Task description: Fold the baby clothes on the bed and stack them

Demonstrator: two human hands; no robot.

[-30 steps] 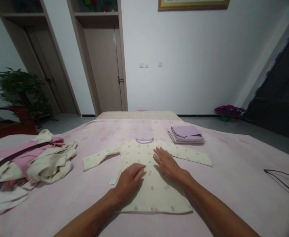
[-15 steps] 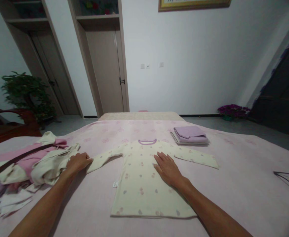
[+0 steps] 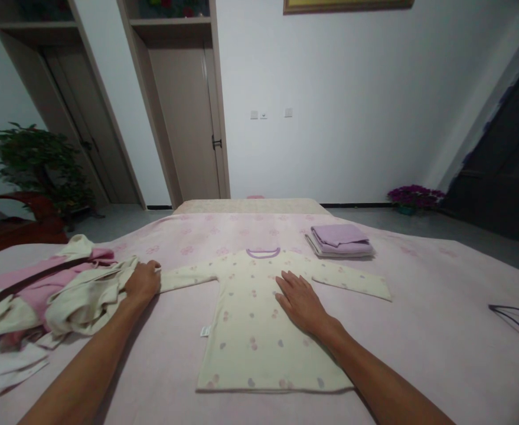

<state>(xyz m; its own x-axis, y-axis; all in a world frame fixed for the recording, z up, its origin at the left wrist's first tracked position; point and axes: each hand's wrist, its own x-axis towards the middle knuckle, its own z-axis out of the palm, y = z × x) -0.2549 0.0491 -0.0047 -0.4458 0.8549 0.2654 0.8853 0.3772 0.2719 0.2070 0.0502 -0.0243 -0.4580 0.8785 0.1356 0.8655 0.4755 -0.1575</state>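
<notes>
A small cream long-sleeved top [image 3: 253,330] with pastel dots and a lilac neckband lies flat on the pink bed cover [image 3: 418,330], both sleeves spread out. My left hand [image 3: 143,282] is closed on the cuff of its left sleeve, pulled out straight beside the clothes pile. My right hand [image 3: 299,301] lies flat, fingers apart, pressing on the right half of the top's chest.
A heap of unfolded cream and pink clothes [image 3: 51,289] lies at the left. A folded lilac stack [image 3: 339,240] sits at the back right. A dark wire hanger [image 3: 518,321] lies at the right edge. Beyond the bed are doors, a plant and flowers.
My left hand left the top's front, went left to the sleeve cuff, took hold of it and drew the sleeve straight. My right hand stayed flat on the top.
</notes>
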